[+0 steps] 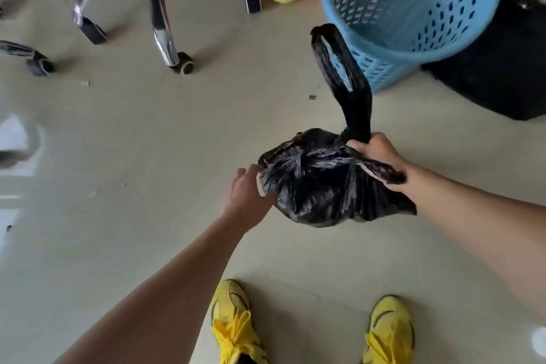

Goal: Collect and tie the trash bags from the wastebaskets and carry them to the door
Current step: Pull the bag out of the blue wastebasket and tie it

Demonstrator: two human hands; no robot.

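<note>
Head view: left hand (245, 189) pinches, right hand (378, 156) grips the black trash bag (319, 189) near a blue wastebasket (407, 9). An uneven pull could tear the plastic or leave the tie loose.

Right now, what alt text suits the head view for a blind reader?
A black trash bag is held in both hands: left hand pinching its side, right hand gripping its handle loops. A blue wastebasket sits beyond on the pale floor, yellow shoes below.

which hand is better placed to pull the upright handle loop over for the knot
Right, likely. The right hand grips the base of the upright handle loop on the black bag; the left hand only pinches the bag's opposite edge.
</note>
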